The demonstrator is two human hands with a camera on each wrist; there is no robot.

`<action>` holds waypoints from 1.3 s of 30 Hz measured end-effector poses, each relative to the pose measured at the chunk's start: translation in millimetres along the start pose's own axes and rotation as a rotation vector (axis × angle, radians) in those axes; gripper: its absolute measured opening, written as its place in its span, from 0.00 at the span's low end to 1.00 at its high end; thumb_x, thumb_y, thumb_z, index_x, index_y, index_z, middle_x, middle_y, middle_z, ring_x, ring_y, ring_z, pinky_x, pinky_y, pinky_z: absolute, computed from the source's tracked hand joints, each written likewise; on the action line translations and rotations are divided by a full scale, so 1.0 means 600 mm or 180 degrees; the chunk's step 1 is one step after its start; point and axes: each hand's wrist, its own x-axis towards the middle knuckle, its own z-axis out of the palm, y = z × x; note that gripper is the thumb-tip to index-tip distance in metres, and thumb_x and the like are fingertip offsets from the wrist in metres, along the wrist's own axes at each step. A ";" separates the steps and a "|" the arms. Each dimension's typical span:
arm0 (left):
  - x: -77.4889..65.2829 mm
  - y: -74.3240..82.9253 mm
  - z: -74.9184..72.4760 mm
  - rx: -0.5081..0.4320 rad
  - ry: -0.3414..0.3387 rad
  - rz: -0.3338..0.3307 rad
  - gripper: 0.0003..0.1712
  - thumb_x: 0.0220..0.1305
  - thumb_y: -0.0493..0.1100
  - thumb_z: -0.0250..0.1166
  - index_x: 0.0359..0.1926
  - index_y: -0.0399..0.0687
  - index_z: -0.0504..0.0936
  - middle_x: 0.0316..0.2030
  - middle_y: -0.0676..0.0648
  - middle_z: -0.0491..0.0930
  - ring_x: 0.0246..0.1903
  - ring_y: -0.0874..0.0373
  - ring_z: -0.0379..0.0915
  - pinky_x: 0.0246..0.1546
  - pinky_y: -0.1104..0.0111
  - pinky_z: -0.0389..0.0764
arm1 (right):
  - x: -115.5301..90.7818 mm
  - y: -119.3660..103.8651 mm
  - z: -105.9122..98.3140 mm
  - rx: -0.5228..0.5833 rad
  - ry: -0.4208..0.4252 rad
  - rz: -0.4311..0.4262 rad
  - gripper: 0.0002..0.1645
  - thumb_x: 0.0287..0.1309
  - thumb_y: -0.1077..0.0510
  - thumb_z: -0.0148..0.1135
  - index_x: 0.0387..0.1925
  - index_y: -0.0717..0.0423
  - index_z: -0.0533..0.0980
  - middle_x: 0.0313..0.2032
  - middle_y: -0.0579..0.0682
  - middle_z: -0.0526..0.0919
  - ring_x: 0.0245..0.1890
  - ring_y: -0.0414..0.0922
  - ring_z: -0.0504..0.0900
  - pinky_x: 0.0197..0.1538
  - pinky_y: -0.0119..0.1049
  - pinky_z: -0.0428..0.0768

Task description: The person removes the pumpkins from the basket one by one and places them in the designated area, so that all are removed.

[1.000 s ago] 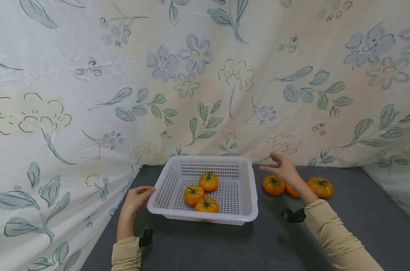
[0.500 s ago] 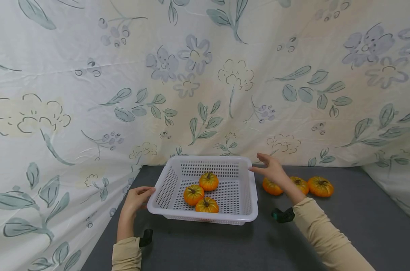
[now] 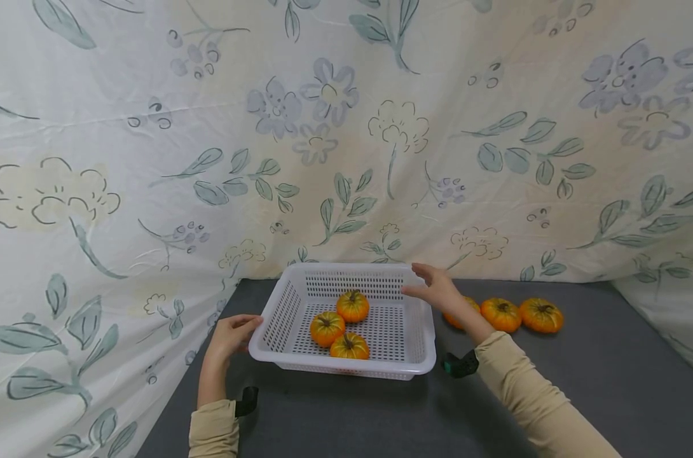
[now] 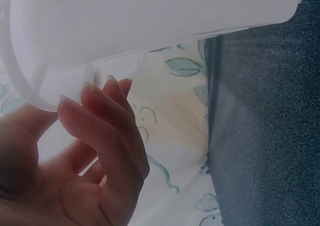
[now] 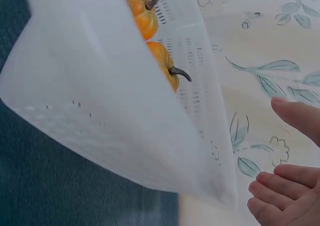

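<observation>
A curtained-off nook, shown by floral cloth (image 3: 346,133) hung behind a dark tabletop (image 3: 335,416).

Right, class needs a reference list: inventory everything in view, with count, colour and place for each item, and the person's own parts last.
basket: one, white, on the table
pumpkins in the basket: three, orange, clustered on its floor
pumpkins outside: three, orange, in a row right of the basket
table: one, dark grey, beneath everything
patterned cloth: colour pale with blue-green and lilac plants, behind the table; count unclear
wrist devices: two, black, one per wrist
sleeves: two, beige, on the forearms
left grip: one, bare, holding the basket's left rim
right grip: one, bare, near the basket's far right corner
</observation>
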 end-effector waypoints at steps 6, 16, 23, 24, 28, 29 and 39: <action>0.000 0.000 0.000 -0.0049 -0.0006 0.0040 0.27 0.66 0.50 0.63 0.55 0.32 0.78 0.43 0.38 0.84 0.32 0.59 0.83 0.32 0.62 0.84 | 0.009 -0.008 0.017 0.0035 -0.0111 -0.0002 0.46 0.59 0.52 0.67 0.70 0.69 0.57 0.70 0.67 0.61 0.71 0.64 0.61 0.71 0.57 0.61; 0.000 0.000 0.001 -0.0002 0.0015 0.0006 0.26 0.66 0.48 0.62 0.56 0.32 0.78 0.46 0.35 0.83 0.32 0.58 0.84 0.31 0.63 0.84 | 0.019 -0.024 0.035 0.0022 -0.0389 0.0042 0.45 0.60 0.51 0.66 0.70 0.69 0.58 0.70 0.68 0.61 0.70 0.65 0.61 0.69 0.58 0.63; -0.001 0.002 0.003 0.0037 0.0029 -0.0008 0.26 0.67 0.48 0.61 0.57 0.32 0.77 0.48 0.32 0.81 0.32 0.59 0.83 0.31 0.63 0.84 | 0.025 -0.029 0.048 0.0004 -0.0636 0.0061 0.45 0.59 0.51 0.67 0.69 0.71 0.59 0.68 0.69 0.64 0.69 0.65 0.65 0.68 0.57 0.66; -0.001 0.001 0.003 0.0043 0.0031 -0.0001 0.26 0.67 0.48 0.61 0.57 0.31 0.77 0.48 0.32 0.81 0.32 0.59 0.83 0.31 0.63 0.84 | 0.026 -0.029 0.050 -0.0002 -0.0679 0.0083 0.45 0.59 0.51 0.67 0.69 0.71 0.60 0.68 0.69 0.65 0.68 0.64 0.65 0.67 0.57 0.66; 0.001 0.000 0.003 0.0057 0.0040 0.0004 0.26 0.67 0.48 0.61 0.57 0.31 0.77 0.49 0.31 0.81 0.32 0.58 0.83 0.31 0.62 0.84 | 0.031 -0.030 0.059 -0.0028 -0.0853 0.0175 0.44 0.58 0.50 0.67 0.68 0.68 0.63 0.66 0.67 0.69 0.67 0.62 0.69 0.67 0.55 0.69; 0.001 0.000 0.003 0.0054 0.0043 0.0000 0.26 0.67 0.48 0.62 0.57 0.31 0.77 0.49 0.31 0.81 0.32 0.58 0.83 0.31 0.62 0.84 | 0.032 -0.030 0.060 -0.0039 -0.0904 0.0204 0.43 0.58 0.49 0.68 0.67 0.68 0.64 0.66 0.66 0.70 0.66 0.61 0.69 0.66 0.55 0.69; 0.002 -0.002 0.004 0.0034 0.0057 -0.0036 0.27 0.66 0.50 0.63 0.56 0.32 0.77 0.48 0.31 0.81 0.33 0.58 0.83 0.30 0.62 0.84 | 0.034 -0.047 0.069 -0.0285 -0.1496 0.0110 0.40 0.55 0.48 0.70 0.66 0.60 0.69 0.64 0.58 0.74 0.64 0.54 0.74 0.65 0.52 0.71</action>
